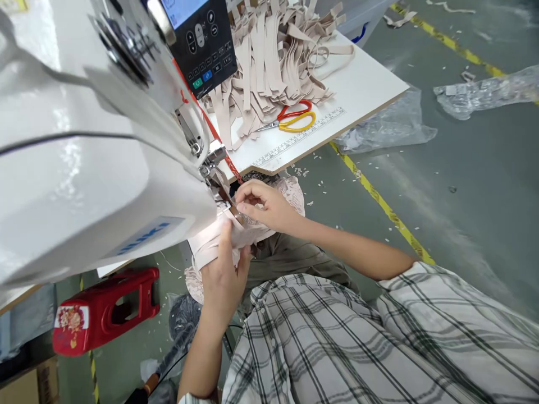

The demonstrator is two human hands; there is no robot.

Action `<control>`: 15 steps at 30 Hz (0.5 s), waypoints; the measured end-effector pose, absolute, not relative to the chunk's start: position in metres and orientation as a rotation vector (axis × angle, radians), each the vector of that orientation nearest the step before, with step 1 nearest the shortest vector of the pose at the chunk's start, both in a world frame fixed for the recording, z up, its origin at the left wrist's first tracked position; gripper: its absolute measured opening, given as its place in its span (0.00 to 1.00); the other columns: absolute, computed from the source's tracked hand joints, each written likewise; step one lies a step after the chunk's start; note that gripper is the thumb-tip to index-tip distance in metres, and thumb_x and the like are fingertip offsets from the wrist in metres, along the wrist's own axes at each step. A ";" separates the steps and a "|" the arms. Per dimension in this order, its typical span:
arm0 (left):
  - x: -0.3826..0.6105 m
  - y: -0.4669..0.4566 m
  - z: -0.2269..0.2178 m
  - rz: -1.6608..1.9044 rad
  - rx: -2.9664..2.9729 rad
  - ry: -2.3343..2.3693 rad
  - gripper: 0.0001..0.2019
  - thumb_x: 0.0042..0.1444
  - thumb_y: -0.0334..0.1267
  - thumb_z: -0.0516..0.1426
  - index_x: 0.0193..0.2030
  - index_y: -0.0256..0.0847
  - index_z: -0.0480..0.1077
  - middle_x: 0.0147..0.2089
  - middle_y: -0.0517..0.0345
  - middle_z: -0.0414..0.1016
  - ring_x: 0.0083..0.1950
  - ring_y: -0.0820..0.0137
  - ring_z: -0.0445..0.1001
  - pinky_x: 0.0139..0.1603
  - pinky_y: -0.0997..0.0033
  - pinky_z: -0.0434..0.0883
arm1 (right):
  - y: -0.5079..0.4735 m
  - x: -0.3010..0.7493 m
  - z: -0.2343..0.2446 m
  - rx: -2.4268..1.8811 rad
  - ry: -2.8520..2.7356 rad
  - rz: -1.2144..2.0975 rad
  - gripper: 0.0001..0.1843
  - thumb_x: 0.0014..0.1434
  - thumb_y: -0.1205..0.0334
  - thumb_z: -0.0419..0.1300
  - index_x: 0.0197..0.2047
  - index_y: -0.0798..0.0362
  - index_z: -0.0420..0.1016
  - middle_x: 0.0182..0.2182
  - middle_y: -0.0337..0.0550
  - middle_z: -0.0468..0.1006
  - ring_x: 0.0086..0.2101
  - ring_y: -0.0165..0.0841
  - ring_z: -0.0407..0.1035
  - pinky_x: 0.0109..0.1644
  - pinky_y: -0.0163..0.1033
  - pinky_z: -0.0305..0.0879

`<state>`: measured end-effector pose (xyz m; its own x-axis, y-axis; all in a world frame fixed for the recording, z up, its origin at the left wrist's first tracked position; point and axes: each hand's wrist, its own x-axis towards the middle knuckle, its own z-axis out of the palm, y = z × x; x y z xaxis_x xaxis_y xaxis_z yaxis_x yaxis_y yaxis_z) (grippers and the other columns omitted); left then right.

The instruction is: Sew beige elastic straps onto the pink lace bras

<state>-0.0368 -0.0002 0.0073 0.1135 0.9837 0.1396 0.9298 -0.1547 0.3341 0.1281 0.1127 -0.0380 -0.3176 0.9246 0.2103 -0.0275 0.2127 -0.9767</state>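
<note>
Pale pink fabric with lace (214, 238) lies under the needle area of a white sewing machine (168, 185) and hangs over my lap. My left hand (223, 278) rests on this fabric, index finger stretched toward the needle area and thumb spread apart; its other fingers are partly hidden. Just right of the presser foot, my right hand (265, 205) is closed in a pinch with curled fingers. What sits between those fingertips is too small to make out. More lace (292, 193) shows behind the right hand.
Beige fabric strips (265, 56) are heaped on the white table (353, 84), beside scissors (295, 119) with red and yellow handles. A control panel (206, 45) stands behind the machine. A red stool (107, 311) and plastic bags (387, 126) are on the floor.
</note>
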 end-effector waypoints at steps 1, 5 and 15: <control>-0.038 -0.002 0.006 0.526 2.211 1.963 0.38 0.64 0.49 0.56 0.75 0.38 0.47 0.64 0.35 0.69 0.56 0.53 0.77 0.51 0.60 0.76 | 0.111 0.127 -0.039 -0.882 -1.524 1.296 0.08 0.62 0.56 0.61 0.40 0.51 0.72 0.42 0.43 0.73 0.39 0.32 0.70 0.43 0.39 0.68; -0.040 -0.008 0.000 0.559 2.118 2.039 0.48 0.64 0.53 0.55 0.76 0.33 0.29 0.66 0.22 0.64 0.36 0.57 0.82 0.34 0.61 0.77 | 0.103 0.120 -0.039 -0.886 -1.470 1.357 0.11 0.58 0.56 0.63 0.40 0.52 0.70 0.39 0.41 0.72 0.36 0.32 0.69 0.44 0.40 0.67; 0.013 -0.053 -0.026 0.618 2.191 1.718 0.46 0.64 0.49 0.56 0.76 0.31 0.33 0.70 0.24 0.57 0.65 0.47 0.69 0.58 0.52 0.74 | 0.053 0.152 -0.039 -0.875 -1.338 1.690 0.12 0.64 0.52 0.60 0.42 0.52 0.77 0.39 0.41 0.75 0.41 0.33 0.69 0.46 0.38 0.64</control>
